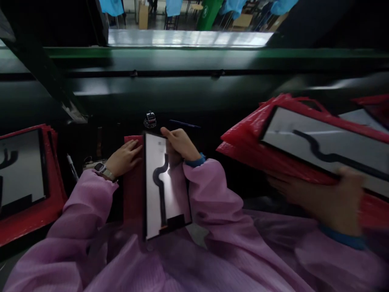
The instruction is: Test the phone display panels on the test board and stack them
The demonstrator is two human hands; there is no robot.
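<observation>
A flat panel (176, 190) with a pale back and a black winding strip lies upright in front of me, on top of a red sleeve (133, 194). My left hand (124, 158), with a watch on its wrist, rests with fingers stretched flat on the top of the red sleeve. My right hand (181, 144) curls its fingers over the panel's top edge and grips it. Both my arms are in pink sleeves.
A stack of red sleeves with a similar panel (27, 186) lies at the left. At the right a co-worker's blurred hand (331, 202) holds another red stack with a panel (304, 142). A small metal object (150, 119) and a thin rod (185, 123) lie beyond my hands.
</observation>
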